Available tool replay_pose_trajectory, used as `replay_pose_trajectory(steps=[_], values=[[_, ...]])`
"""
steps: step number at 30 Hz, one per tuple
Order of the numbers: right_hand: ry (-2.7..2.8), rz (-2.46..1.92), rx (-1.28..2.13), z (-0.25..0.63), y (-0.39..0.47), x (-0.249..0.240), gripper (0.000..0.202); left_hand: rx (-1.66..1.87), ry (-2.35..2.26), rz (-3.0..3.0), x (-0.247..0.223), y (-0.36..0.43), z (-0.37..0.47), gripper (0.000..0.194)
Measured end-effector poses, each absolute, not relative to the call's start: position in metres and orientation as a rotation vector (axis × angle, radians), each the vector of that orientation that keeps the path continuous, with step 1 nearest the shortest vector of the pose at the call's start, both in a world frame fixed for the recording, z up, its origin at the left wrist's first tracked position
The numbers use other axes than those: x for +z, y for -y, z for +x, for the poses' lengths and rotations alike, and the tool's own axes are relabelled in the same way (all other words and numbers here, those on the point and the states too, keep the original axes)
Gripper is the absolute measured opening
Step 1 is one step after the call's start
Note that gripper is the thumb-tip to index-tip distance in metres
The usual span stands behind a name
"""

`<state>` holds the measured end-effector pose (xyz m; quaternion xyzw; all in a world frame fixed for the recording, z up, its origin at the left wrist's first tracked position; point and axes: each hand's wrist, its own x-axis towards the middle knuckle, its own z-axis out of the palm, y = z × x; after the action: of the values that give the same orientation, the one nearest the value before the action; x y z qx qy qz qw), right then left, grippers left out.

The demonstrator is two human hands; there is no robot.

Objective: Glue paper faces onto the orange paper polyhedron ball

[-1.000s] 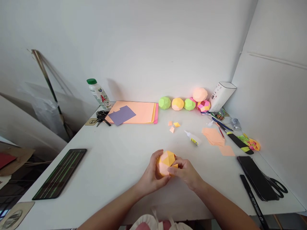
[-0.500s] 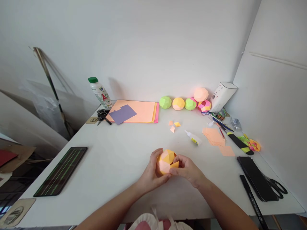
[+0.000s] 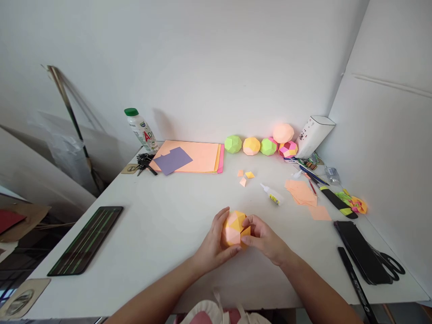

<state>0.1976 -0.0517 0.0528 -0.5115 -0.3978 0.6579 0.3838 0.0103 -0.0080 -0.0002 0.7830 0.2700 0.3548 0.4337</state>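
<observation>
A faceted paper ball (image 3: 233,226) in peach and orange-yellow is held above the front middle of the table. My left hand (image 3: 214,243) wraps round its left side and underside, with the thumb along the bottom. At its right side my right hand (image 3: 265,236) pinches an orange paper flap (image 3: 246,232) that sticks out from the ball. Whether the flap is joined to the ball along an edge is hidden by the fingers. Beyond the ball lie small paper pieces (image 3: 243,182), and a glue bottle (image 3: 272,194) rests on its side to their right.
Several finished paper balls (image 3: 251,146) line the wall. Coloured sheets (image 3: 199,155) lie at the back left beside a white bottle (image 3: 141,130). Along the right are peach paper squares (image 3: 300,192), a cutter knife (image 3: 337,201), a phone (image 3: 362,252), scissors (image 3: 388,263) and a black marker (image 3: 356,279).
The orange flap has turned closer to the ball's side, and the fingers of my right hand have shifted slightly around it. My left hand keeps its hold on the ball.
</observation>
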Motion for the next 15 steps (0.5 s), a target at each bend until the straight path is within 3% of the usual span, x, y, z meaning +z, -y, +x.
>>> replay_pose_trajectory(steps=[15], values=[[0.866,-1.282,1.619,0.1913,0.0508,0.0537,0.038,0.862,-0.644,2.039,-0.0033,0.0098,0.0095,0.063]])
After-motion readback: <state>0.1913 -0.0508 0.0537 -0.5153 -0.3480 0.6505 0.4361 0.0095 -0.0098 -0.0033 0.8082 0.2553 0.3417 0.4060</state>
